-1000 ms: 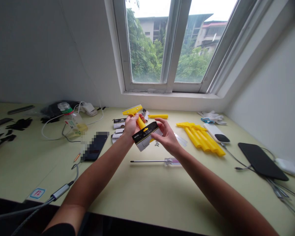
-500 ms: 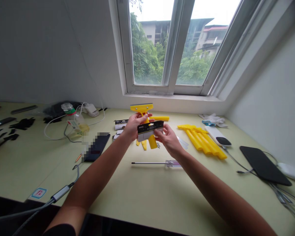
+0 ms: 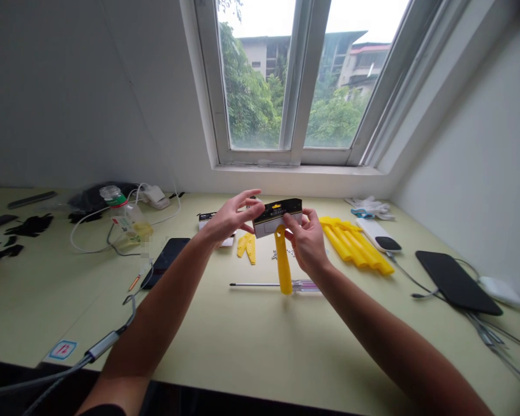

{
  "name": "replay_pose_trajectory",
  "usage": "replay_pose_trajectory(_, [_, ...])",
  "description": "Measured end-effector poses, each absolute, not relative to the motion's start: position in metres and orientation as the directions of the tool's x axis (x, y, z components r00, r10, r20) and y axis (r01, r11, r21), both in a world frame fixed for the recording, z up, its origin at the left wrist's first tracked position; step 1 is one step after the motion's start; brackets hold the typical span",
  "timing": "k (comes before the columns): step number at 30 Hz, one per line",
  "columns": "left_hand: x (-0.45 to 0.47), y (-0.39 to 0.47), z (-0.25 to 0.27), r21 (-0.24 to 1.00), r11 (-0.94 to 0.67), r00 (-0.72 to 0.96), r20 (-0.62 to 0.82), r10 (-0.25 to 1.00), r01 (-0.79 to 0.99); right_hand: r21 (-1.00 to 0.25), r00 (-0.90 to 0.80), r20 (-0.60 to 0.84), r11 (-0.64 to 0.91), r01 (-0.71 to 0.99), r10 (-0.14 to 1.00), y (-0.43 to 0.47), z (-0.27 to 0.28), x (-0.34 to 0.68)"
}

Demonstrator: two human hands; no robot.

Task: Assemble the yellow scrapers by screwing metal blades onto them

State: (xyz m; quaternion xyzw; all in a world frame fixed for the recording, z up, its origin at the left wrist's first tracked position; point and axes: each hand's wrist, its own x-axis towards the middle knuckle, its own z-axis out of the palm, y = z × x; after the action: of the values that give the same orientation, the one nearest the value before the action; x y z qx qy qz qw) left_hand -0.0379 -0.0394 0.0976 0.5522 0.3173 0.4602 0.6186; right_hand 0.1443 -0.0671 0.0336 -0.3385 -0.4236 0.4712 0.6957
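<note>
My right hand [image 3: 307, 238] is closed on a small black-and-white cardboard package [image 3: 278, 217] and the yellow scraper [image 3: 283, 266] whose handle hangs below it. The package covers the scraper's head; whether the head is inside or behind it I cannot tell. My left hand [image 3: 230, 221] has its fingers spread, the thumb at the package's left edge. On the table beneath lie two flat yellow plastic pieces [image 3: 247, 248], small screws [image 3: 275, 254], and a screwdriver [image 3: 256, 284] with a clear handle, partly behind the scraper handle. More black-and-white packages [image 3: 207, 218] sit behind my left hand.
Several yellow scraper handles [image 3: 357, 247] lie piled to the right, near white gloves [image 3: 378, 208] and a white device [image 3: 379, 236]. A black tablet-like slab [image 3: 457, 282] with cables rests far right. Leftward are a dark phone [image 3: 167, 261], a bottle [image 3: 125, 214] and a cable adapter [image 3: 104, 345].
My left hand has let go of the scraper and spread its fingers. The scraper's head has gone from above the package to out of sight, its handle now hanging lower, with my right hand holding both.
</note>
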Motion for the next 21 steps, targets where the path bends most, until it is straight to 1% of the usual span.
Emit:
replay_pose_trajectory(1, [-0.037,-0.042,0.099,0.987,-0.046,0.41,0.106,0.906,-0.155,-0.872,0.204,0.274,0.333,-0.36,0.94,-0.068,0.035,0.144])
replay_pose_trajectory(3, [-0.035,-0.045,0.098,0.992,-0.122,0.442,0.127,0.888,-0.04,-0.88,0.189,0.28,0.331,-0.341,0.941,-0.069,0.039,0.144])
replay_pose_trajectory(5, [-0.033,-0.042,0.094,0.973,-0.228,0.401,0.2,0.894,0.023,-0.886,0.165,0.303,0.341,-0.314,0.939,-0.067,0.044,0.148])
replay_pose_trajectory(6, [-0.034,-0.038,0.091,0.962,-0.271,0.344,0.244,0.907,0.032,-0.883,0.177,0.33,0.37,-0.288,0.927,-0.064,0.047,0.152])
replay_pose_trajectory(8, [-0.038,-0.026,0.084,0.949,-0.314,0.174,0.307,0.936,0.013,-0.866,0.253,0.405,0.457,-0.202,0.879,-0.059,0.054,0.166])
replay_pose_trajectory(10, [-0.043,-0.009,0.076,0.948,-0.318,-0.023,0.318,0.948,-0.024,-0.847,0.334,0.464,0.521,-0.105,0.821,-0.055,0.062,0.183])
replay_pose_trajectory(12, [-0.045,0.008,0.067,0.957,-0.289,-0.102,0.284,0.953,-0.039,-0.848,0.315,0.483,0.526,-0.064,0.817,-0.058,0.071,0.197])
replay_pose_trajectory(14, [-0.04,0.023,0.056,0.973,-0.223,-0.08,0.218,0.973,-0.058,-0.857,0.179,0.497,0.513,-0.055,0.849,-0.067,0.085,0.203])
replay_pose_trajectory(16, [-0.027,0.038,0.045,0.991,-0.13,-0.062,0.127,0.99,-0.038,-0.85,-0.03,0.526,0.524,-0.044,0.85,-0.084,0.103,0.2])
replay_pose_trajectory(19, [-0.001,0.059,0.029,0.996,-0.088,-0.066,0.087,0.994,-0.009,-0.817,-0.33,0.553,0.576,-0.034,0.765,-0.122,0.129,0.186])
replay_pose_trajectory(20, [0.006,0.066,0.024,0.997,-0.075,-0.059,0.076,0.995,0.015,-0.811,-0.413,0.541,0.584,-0.028,0.732,-0.139,0.131,0.183])
replay_pose_trajectory(21, [0.012,0.073,0.019,0.997,-0.062,-0.048,0.065,0.997,0.049,-0.793,-0.453,0.554,0.608,-0.032,0.699,-0.16,0.126,0.183])
